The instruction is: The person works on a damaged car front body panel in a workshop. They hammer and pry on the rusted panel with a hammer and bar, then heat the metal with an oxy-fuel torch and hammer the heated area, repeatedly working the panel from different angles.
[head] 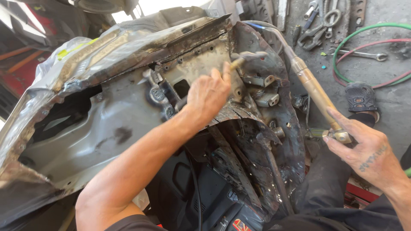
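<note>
My left hand (209,93) is closed around a small tool (244,57) with a pale handle and a dark metal head. It holds this against the rusty, burnt inner face of a torn grey car body panel (107,124), near two metal brackets (267,99). My right hand (364,149) grips the valve end of a brass gas torch (314,92). The torch's tube runs up and curves over the panel's top edge. Its tip is hidden behind the metal.
Wrenches and pliers (319,30) lie on the concrete floor at the top right. Beside them run looped green and red hoses (342,47). A black shoe (361,97) rests on the floor. Dark trousers (325,192) and black car parts (205,196) fill the bottom.
</note>
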`<state>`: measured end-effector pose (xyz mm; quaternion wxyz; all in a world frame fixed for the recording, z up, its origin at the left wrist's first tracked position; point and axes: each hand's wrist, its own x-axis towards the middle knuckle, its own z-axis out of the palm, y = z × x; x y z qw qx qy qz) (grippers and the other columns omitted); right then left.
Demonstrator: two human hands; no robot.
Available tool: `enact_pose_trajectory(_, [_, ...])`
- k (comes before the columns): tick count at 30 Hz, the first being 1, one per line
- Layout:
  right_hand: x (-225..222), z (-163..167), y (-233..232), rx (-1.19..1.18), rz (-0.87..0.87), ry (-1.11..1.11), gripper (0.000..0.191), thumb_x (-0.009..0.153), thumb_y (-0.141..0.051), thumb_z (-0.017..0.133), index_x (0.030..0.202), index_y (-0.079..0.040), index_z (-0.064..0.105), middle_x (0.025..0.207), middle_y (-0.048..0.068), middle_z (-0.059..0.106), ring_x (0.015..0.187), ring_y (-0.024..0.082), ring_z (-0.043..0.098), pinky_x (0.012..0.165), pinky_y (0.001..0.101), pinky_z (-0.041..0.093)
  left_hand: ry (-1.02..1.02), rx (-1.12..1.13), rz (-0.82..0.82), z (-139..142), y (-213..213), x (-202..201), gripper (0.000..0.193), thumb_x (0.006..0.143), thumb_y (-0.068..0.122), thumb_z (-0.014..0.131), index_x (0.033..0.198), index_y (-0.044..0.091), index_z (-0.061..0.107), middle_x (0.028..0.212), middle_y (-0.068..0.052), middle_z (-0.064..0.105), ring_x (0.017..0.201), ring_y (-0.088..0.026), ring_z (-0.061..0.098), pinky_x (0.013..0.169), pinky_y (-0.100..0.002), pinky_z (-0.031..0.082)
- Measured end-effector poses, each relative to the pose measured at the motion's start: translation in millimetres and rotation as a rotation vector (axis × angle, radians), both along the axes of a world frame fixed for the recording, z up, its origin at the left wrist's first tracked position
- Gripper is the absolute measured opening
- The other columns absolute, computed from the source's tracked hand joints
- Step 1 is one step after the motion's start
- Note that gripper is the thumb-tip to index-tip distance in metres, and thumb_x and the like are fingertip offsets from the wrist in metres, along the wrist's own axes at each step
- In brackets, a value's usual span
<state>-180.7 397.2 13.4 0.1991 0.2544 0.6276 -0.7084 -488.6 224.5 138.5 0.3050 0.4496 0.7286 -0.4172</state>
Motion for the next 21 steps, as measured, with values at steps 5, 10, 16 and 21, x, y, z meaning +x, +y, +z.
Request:
enact_pose_trajectory(5, [13,-9,-4,0.019,-0.032,0.025,0.072,0.082,-0.011,0.078,0.151,-0.015,0.059,0.101,0.008,0.073,0.078,0.012,0.069,0.073,0.0290,0.056,-0.074,0.129,0.096,59,31,57,0.062,0.085,0.006,0.060,0.146,-0.004,0.047,0.082,-0.012,0.061,0.059,-0.026,0.066,0.047,-0.039,0.056])
enact_pose_trajectory(10, [22,-12,-5,-0.016,0.007,-0.044,0.077,0.082,-0.009,0.081,0.156,-0.016,0.060,0.101,0.008,0.076,0.080,0.012,0.073,0.069,0.0284,0.060,-0.273,0.271,0.421,98,38,95,0.070,0.079,0.002,0.063,0.147,-0.002,0.047,0.083,-0.015,0.059,0.061,-0.030,0.065,0.050,-0.043,0.053])
enact_pose_trajectory(16, [20,-6,-5,-0.028,-0.040,0.057,0.073,0.080,-0.006,0.077,0.150,-0.014,0.060,0.105,0.008,0.075,0.089,0.011,0.072,0.080,0.0274,0.059,-0.462,0.296,1.017,107,-11,134,0.020,0.098,0.018,0.063,0.113,0.005,0.061,0.075,-0.016,0.064,0.066,-0.038,0.065,0.058,-0.048,0.050])
enact_pose_trajectory(21, [10,1,-9,-0.047,-0.008,0.043,0.073,0.080,-0.004,0.078,0.150,-0.014,0.060,0.106,0.007,0.075,0.087,0.010,0.070,0.078,0.0271,0.057,-0.416,0.355,1.375,104,-82,181,0.021,0.097,0.024,0.064,0.100,0.003,0.062,0.066,-0.018,0.060,0.061,-0.036,0.064,0.057,-0.045,0.047])
